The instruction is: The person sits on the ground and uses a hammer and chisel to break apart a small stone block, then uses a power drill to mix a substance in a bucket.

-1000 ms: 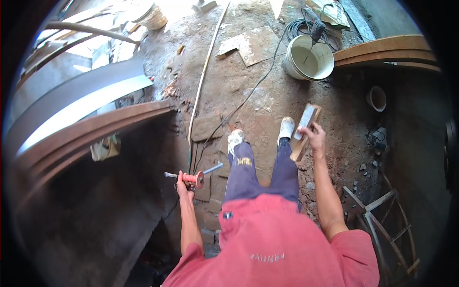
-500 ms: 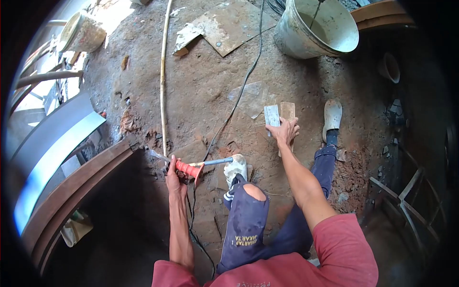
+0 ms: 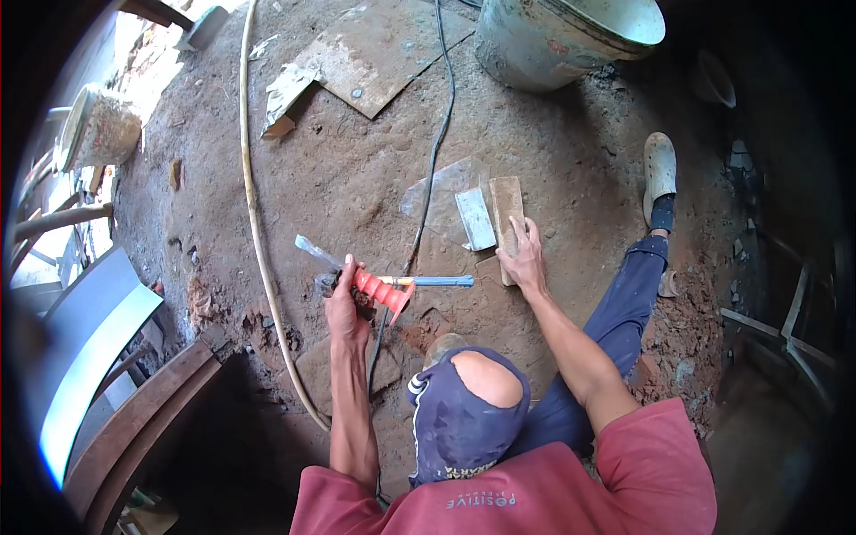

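My left hand [image 3: 346, 308] is closed around a red ribbed handle [image 3: 376, 287] with a flared guard, apparently a chisel. A flat pale blade [image 3: 316, 251] sticks out past my thumb, and a thin stick with a blue-grey end [image 3: 437, 281] points right from behind the handle. Dark material under the fingers is hard to make out. My right hand [image 3: 526, 260] grips the lower end of a long brown block [image 3: 506, 209] on the ground, thumb on the left and fingers along the right side. Just left of the block lies a whitish rectangular piece [image 3: 475, 218].
A large dirty bucket [image 3: 544, 49] stands ahead, with a smaller bucket [image 3: 100, 129] at far left. A black cable [image 3: 437, 152] and pale hose [image 3: 247, 152] cross the soil. A worn board [image 3: 374, 67] lies ahead. Curved brown frames [image 3: 147, 419] are left, metal bars [image 3: 794, 312] right.
My right hand has moved off the whitish piece and onto the brown block; the two pieces now lie slightly apart. My left hand has moved up with the red-handled tool. The bent knee has risen.
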`<state>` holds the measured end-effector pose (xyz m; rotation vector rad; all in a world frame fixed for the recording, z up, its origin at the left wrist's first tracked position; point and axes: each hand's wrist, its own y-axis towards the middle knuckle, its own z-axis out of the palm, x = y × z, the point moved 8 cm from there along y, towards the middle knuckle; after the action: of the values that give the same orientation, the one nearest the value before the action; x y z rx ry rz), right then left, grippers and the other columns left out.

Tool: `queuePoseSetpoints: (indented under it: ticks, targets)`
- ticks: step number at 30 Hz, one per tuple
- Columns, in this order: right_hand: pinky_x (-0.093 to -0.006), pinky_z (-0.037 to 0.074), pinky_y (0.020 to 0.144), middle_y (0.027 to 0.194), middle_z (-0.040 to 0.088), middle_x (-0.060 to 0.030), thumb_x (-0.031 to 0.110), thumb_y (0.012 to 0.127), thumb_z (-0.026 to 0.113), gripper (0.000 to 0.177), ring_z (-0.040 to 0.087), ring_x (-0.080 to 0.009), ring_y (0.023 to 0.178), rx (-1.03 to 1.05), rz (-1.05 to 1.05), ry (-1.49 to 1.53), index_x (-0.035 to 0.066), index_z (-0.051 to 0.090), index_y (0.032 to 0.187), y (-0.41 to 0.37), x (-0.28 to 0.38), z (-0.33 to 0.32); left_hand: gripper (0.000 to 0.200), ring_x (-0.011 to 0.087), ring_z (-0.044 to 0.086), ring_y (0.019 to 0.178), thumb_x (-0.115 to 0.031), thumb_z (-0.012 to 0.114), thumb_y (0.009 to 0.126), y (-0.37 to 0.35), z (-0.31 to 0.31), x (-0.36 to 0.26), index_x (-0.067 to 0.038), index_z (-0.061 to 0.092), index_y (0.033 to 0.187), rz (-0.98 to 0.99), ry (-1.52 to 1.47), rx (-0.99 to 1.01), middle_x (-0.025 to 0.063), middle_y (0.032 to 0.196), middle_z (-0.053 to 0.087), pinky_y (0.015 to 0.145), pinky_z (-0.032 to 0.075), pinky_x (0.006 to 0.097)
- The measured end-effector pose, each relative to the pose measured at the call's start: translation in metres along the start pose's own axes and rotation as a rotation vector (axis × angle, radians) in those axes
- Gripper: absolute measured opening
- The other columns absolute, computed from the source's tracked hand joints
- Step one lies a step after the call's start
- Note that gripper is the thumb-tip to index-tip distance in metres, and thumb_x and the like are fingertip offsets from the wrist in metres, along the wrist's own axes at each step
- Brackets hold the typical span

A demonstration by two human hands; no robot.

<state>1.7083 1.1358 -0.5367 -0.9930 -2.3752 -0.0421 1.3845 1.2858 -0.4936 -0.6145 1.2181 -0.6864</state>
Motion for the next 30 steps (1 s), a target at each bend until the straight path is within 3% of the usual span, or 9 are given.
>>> queuePoseSetpoints:
  ticks: [2,5,14,20,23,25,27,28,30]
  targets:
    - [-0.0439,0.039,0.104,0.137,0.045,-0.025,0.013,0.069,0.075,0.066,0.044,-0.0409,0.125,-0.044,-0.079,0.09,0.006,0.054,0.131,0.0,-0.015,0.008,0.023,0.0047,0.053,0.055,-0.034,0.068,0.09,0.004,0.01,0.002,-0.011,0.064,0.087,0.015,0.001,-0.006,-0.0056,0.069,0.058,0.049,0.038,0.0208]
    - [-0.0435,0.041,0.102,0.136,0.047,-0.0226,0.009,0.066,0.073,0.067,0.047,-0.0404,0.12,-0.095,-0.171,-0.028,0.008,0.054,0.131,0.007,-0.021,-0.002,0.023,0.0052,0.054,0.055,-0.033,0.068,0.09,0.003,0.017,0.006,-0.011,0.064,0.087,0.025,-0.006,-0.02,-0.005,0.068,0.058,0.047,0.038,0.021]
    - [-0.0433,0.042,0.1,0.135,0.049,-0.02,0.008,0.065,0.074,0.059,0.051,-0.0398,0.115,-0.097,-0.188,-0.024,0.009,0.06,0.122,0.011,-0.029,-0.007,0.023,0.006,0.051,0.053,-0.03,0.072,0.087,0.01,0.021,0.06,-0.009,0.065,0.084,-0.067,0.045,0.009,-0.0022,0.069,0.059,0.045,0.038,0.0224]
    - [-0.0419,0.042,0.102,0.137,0.048,-0.0203,0.015,0.068,0.077,0.057,0.05,-0.0391,0.118,-0.133,-0.168,-0.026,0.009,0.062,0.122,0.006,-0.031,-0.005,0.025,0.0051,0.046,0.049,-0.032,0.074,0.086,0.003,0.044,0.084,-0.009,0.066,0.081,-0.151,0.17,0.053,-0.0036,0.065,0.057,0.045,0.033,0.0224]
    - [-0.0412,0.041,0.1,0.131,0.053,-0.02,0.026,0.076,0.076,0.047,0.052,-0.0358,0.117,-0.174,-0.093,-0.23,0.008,0.063,0.119,-0.008,0.004,-0.027,0.028,0.005,0.041,0.043,-0.037,0.071,0.086,0.0,0.061,0.087,-0.01,0.066,0.079,-0.122,0.277,0.107,-0.0057,0.058,0.053,0.041,0.028,0.0228]
    - [-0.0394,0.045,0.092,0.115,0.062,-0.0172,0.035,0.089,0.067,0.038,0.058,-0.0333,0.104,-0.03,-0.192,0.274,0.008,0.064,0.114,-0.022,0.024,-0.03,0.028,0.0042,0.04,0.044,-0.036,0.072,0.086,0.004,0.069,0.092,-0.009,0.068,0.08,-0.107,0.32,0.145,-0.0056,0.059,0.052,0.041,0.026,0.023]
    - [-0.0386,0.046,0.083,0.097,0.065,-0.0133,0.038,0.097,0.056,0.037,0.061,-0.0325,0.089,0.434,0.069,0.418,0.004,0.064,0.11,-0.058,0.046,-0.012,0.028,0.0044,0.04,0.044,-0.036,0.073,0.085,0.002,0.083,0.093,-0.008,0.068,0.081,-0.097,0.36,0.173,-0.0051,0.059,0.053,0.041,0.026,0.0234]
    - [-0.0386,0.046,0.083,0.097,0.065,-0.0133,0.038,0.097,0.056,0.037,0.061,-0.0325,0.089,0.424,0.075,0.416,0.004,0.064,0.11,-0.07,0.047,-0.01,0.028,0.0044,0.04,0.044,-0.036,0.073,0.085,-0.001,0.089,0.092,-0.008,0.068,0.081,-0.1,0.363,0.184,-0.0051,0.059,0.053,0.041,0.026,0.0234]
    - [-0.0301,0.045,0.091,0.113,0.064,-0.0159,0.039,0.101,0.047,0.05,0.059,-0.0185,0.108,0.588,0.131,0.518,-0.005,0.058,0.121,-0.091,0.044,0.011,0.031,0.0051,0.043,0.047,-0.037,0.073,0.084,-0.007,0.099,0.091,-0.009,0.064,0.073,-0.125,0.474,0.18,-0.0033,0.061,0.056,0.041,0.028,0.0238]
